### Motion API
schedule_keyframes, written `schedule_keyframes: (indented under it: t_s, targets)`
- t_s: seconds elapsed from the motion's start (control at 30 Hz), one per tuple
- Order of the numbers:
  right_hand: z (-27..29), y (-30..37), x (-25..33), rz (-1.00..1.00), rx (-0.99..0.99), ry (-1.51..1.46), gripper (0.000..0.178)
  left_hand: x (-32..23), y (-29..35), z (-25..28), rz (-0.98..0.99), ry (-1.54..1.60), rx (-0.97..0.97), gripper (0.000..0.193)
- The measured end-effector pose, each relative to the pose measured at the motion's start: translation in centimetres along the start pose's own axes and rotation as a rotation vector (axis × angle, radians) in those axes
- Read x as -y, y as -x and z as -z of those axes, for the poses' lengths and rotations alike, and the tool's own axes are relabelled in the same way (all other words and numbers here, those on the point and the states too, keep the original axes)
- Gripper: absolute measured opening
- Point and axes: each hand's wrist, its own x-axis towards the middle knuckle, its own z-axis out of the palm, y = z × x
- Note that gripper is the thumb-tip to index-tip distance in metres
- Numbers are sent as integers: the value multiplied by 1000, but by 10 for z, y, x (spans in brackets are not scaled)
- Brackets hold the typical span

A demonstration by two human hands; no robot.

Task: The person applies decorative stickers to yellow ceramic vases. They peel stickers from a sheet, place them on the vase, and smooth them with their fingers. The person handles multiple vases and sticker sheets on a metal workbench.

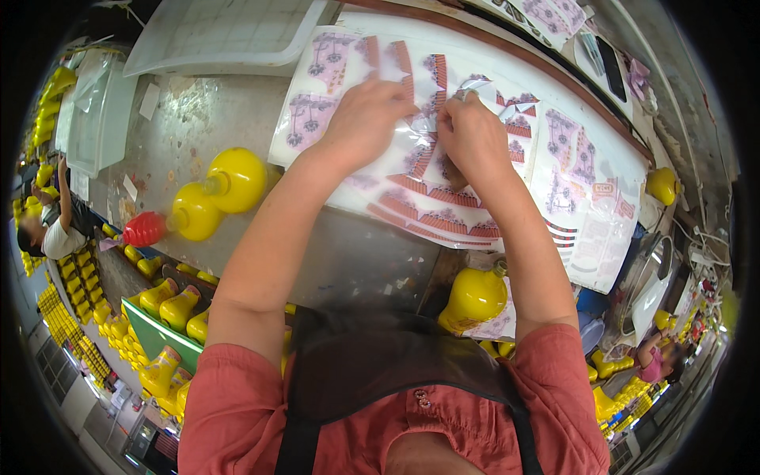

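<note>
A decal sheet (317, 83) with pink tree-like pictures and curved red-patterned strips lies on a pale board in front of me. My left hand (368, 119) is over its middle, fingers bent and closed at a shiny clear film (416, 138). Close by on the right, my right hand (475, 134) pinches the film's edge beside a red-patterned strip (438, 79). Its fingertips partly hide what they grip. A loose, curled piece of decal (511, 111) shines just right of that hand. Both forearms reach across the table's near side.
Yellow gourd-shaped vessels (237, 180) and a red one (145, 229) lie left on the grey table (340, 265). Another yellow vessel (473, 299) stands near my body. A translucent bin (99, 119) is at far left; a green crate (158, 332) holds more vessels. Other people are at both sides.
</note>
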Motion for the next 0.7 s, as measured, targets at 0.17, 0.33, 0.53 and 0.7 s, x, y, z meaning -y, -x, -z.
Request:
schedule_keyframes:
  t_s: [0.17,0.33,0.53,0.7]
  targets:
    - [6,21,15,223,12,-47,7,2,-2,4,1,-7,41,43]
    - [0,59,43,567,139,-54,10,8,-8,12,8,20,134,42]
    - [3,58,42,267,137,-281,15,14,-4,19,-111,-27,134,41]
    - [10,22,17,124,99,-104,39,12,10,20,-115,-51,89,39]
